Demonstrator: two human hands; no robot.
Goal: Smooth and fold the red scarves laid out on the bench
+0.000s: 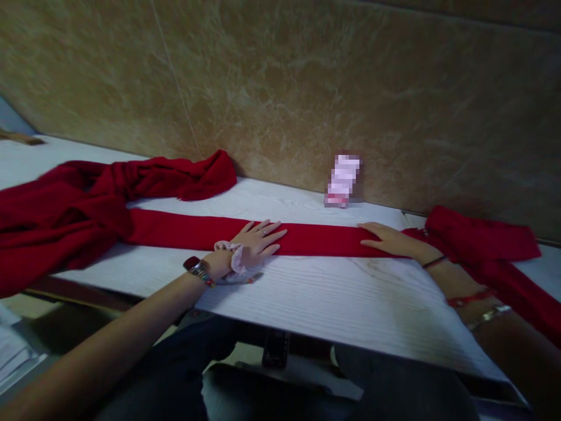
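Note:
A long, flat strip of red fabric (324, 240) runs sideways along the white wood-grain table (307, 298). My left hand (258, 241) lies palm down on the strip near its middle, fingers spread. Farther right, my right hand (390, 240) rests on the same strip with its thumb and fingers apart, pointing left. At the strip's left end is a loose, crumpled heap of red fabric (83, 199). More folded red fabric (482, 237) lies beyond my right wrist and trails down to the right behind my forearm.
A phone (344, 181) with a blurred-out screen leans against the brown marbled wall (280, 88) behind the table. A brown wooden piece (21, 138) lies at the far left. Below the front edge are my legs and a dark object (276, 349); papers (17, 351) show at lower left.

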